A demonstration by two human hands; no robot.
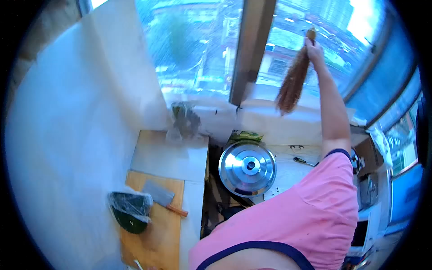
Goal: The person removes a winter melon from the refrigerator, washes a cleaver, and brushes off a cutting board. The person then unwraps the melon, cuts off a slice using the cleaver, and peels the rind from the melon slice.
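Note:
My right hand (314, 52) is raised high in front of the window, its fingers closed around the handle of a small hand broom (294, 83). The broom's brown bristles hang down and to the left, close to the window glass (279, 56); whether they touch it I cannot tell. A pink sleeve (330, 180) with a dark blue edge covers the shoulder of this arm. My left hand is out of view.
On the left, a cleaver (159, 193) and a dark green melon piece under plastic film (130, 222) lie on a wooden cutting board (164, 243). A round metal lid (236, 173) sits by the window wall. A dark-handled utensil (305, 161) lies to its right.

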